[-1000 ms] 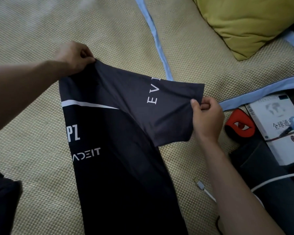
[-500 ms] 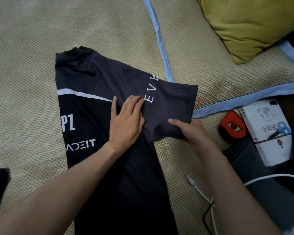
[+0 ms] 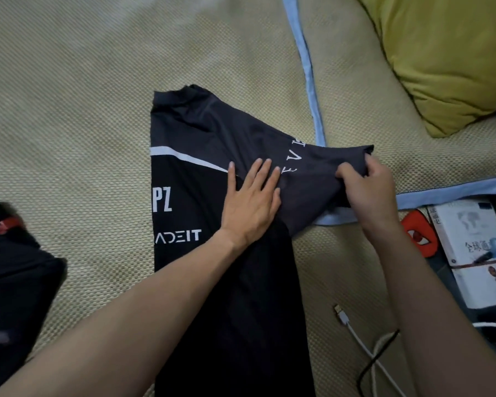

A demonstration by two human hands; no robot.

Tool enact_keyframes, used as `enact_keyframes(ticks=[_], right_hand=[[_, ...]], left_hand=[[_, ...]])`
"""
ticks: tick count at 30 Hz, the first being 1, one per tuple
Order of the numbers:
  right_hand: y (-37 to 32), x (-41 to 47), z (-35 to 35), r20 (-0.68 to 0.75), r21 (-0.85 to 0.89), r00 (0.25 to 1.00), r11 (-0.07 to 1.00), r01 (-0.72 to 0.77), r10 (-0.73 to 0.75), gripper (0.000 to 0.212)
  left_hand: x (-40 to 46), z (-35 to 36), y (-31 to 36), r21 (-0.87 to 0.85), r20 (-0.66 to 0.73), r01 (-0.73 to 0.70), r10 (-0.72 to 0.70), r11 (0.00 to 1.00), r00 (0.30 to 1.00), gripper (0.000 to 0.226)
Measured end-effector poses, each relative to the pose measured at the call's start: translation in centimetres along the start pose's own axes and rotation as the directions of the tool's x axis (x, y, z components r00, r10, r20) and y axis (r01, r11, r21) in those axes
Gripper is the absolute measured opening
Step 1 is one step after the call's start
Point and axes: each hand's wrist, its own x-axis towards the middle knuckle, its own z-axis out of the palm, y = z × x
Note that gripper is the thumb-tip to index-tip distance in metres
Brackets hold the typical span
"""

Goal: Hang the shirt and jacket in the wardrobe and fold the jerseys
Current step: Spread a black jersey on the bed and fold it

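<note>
A dark grey and black jersey (image 3: 201, 133) with white lettering lies lengthwise on the woven mat, folded in half along its left edge. My left hand (image 3: 251, 200) rests flat on it, fingers spread, at the base of the sleeve. My right hand (image 3: 367, 187) pinches the sleeve's end and lifts it off the mat, so the sleeve is bunched and raised. A second dark garment (image 3: 9, 270) with a red tag lies at the left edge, partly out of frame.
The bed is covered by a beige woven mat (image 3: 83, 110) with blue trim. A yellow-green pillow (image 3: 447, 53) sits at the top right. A white book (image 3: 476, 247), a red patch (image 3: 420, 233) and white and black cables (image 3: 364, 342) lie at the right.
Both hands first held the jersey up; then it was laid on the mat and my left hand pressed down on it. My right hand has now lifted the sleeve's end upward.
</note>
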Motion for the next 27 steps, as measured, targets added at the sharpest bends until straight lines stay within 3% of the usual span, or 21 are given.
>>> enact_keyframes(ticks=[2, 4, 7, 10, 12, 13, 15, 16, 18, 20, 24, 27], right_hand=[[-0.3, 0.7, 0.0, -0.061, 0.007, 0.997, 0.999, 0.041, -0.040, 0.009], [-0.3, 1.0, 0.0, -0.076, -0.046, 0.993, 0.996, 0.082, -0.085, 0.014], [-0.7, 0.3, 0.1, -0.012, -0.202, 0.988, 0.968, 0.149, -0.155, 0.024], [-2.8, -2.5, 2.3, 0.070, -0.356, 0.950, 0.882, 0.310, -0.305, 0.022], [-4.9, -5.3, 4.9, 0.290, -0.369, 0.879, 0.803, 0.468, -0.379, 0.025], [-5.6, -6.5, 6.2, 0.463, -0.338, 0.820, 0.789, 0.514, -0.336, 0.028], [-6.1, -8.2, 7.9, 0.723, -0.265, 0.681, 0.862, 0.431, -0.118, 0.048], [-6.0, -8.2, 8.4, 0.752, -0.250, 0.659, 0.913, 0.324, -0.028, 0.056], [-4.8, -7.1, 8.6, 0.643, -0.207, 0.766, 0.959, 0.193, -0.015, 0.052], [-3.4, -5.4, 8.4, 0.538, -0.251, 0.843, 0.950, 0.184, -0.021, 0.047], [-1.3, -3.8, 9.0, 0.461, -0.377, 0.886, 0.892, 0.250, -0.053, 0.059], [-0.8, -4.0, 10.0, 0.411, -0.383, 0.907, 0.886, 0.261, -0.089, 0.060]], left_hand=[[-0.7, -0.6, -1.1, -0.025, -0.120, -0.048, 0.044, 0.999, 0.992, 0.046], [-1.5, -1.4, -2.2, -0.106, -0.207, -0.023, 0.001, 0.994, 0.978, 0.043], [-2.9, -3.5, -4.9, -0.247, -0.259, 0.106, -0.171, 0.963, 0.951, 0.046], [-4.2, -6.0, -9.7, -0.291, -0.276, 0.285, -0.365, 0.913, 0.889, 0.053], [-4.7, -7.4, -12.7, -0.322, -0.255, 0.412, -0.498, 0.852, 0.829, 0.053], [-4.8, -8.0, -14.0, -0.332, -0.234, 0.463, -0.548, 0.821, 0.803, 0.052], [-4.6, -8.6, -16.1, -0.353, -0.185, 0.525, -0.608, 0.774, 0.772, 0.052], [-4.3, -8.8, -16.9, -0.390, -0.143, 0.539, -0.628, 0.746, 0.765, 0.054], [-3.4, -9.2, -18.1, -0.479, -0.039, 0.556, -0.649, 0.680, 0.760, 0.060], [-2.5, -9.5, -18.4, -0.481, 0.028, 0.552, -0.617, 0.682, 0.786, 0.060], [-1.9, -10.5, -17.0, -0.363, -0.096, 0.316, -0.373, 0.876, 0.923, 0.051], [-2.0, -10.1, -15.6, -0.207, 0.031, 0.178, -0.176, 0.962, 0.984, 0.076]])
